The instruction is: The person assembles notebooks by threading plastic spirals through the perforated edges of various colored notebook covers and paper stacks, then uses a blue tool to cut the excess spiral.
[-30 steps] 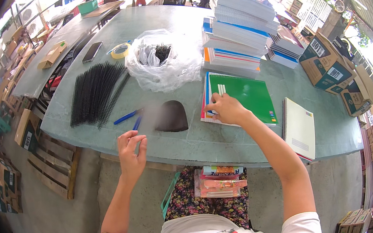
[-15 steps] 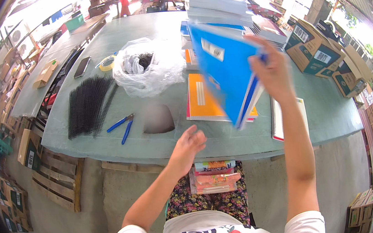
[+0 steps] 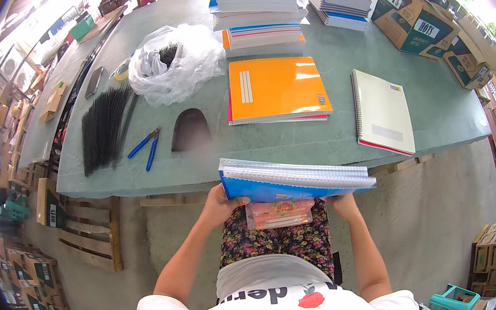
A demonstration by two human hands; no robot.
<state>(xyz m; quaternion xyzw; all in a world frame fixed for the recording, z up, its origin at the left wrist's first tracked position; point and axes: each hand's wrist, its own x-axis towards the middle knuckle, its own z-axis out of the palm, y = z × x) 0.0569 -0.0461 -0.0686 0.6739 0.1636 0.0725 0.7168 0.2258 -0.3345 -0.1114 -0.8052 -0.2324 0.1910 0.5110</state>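
Observation:
A thick blue-covered notebook (image 3: 254, 185) is tilted in front of me at the table's near edge, its pale page edges turned up. My left hand (image 3: 220, 207) grips its left end, thumb on the blue cover. At the lower right edge my right hand (image 3: 344, 205) holds it too, the fingers partly hidden. Below it, a clear-wrapped pink pack (image 3: 279, 215) lies on my lap. Beyond the notebook, an orange notebook (image 3: 283, 89) tops a small pile on the table. To the right lies a cream spiral notebook (image 3: 383, 109) above a red-edged one.
Left on the green table (image 3: 229, 151) are black binding coils (image 3: 104, 131), blue-handled cutters (image 3: 148, 151), a dark arched piece (image 3: 190, 131), a clear plastic bag (image 3: 190, 79) and a phone (image 3: 95, 82). Tall notebook stacks (image 3: 258, 7) stand behind; cartons (image 3: 416, 19) stand at right.
The blue notebook has come down from over the orange pile to just above my lap. My left hand has closed on it, and my right hand has lowered with it. The view has tipped downward.

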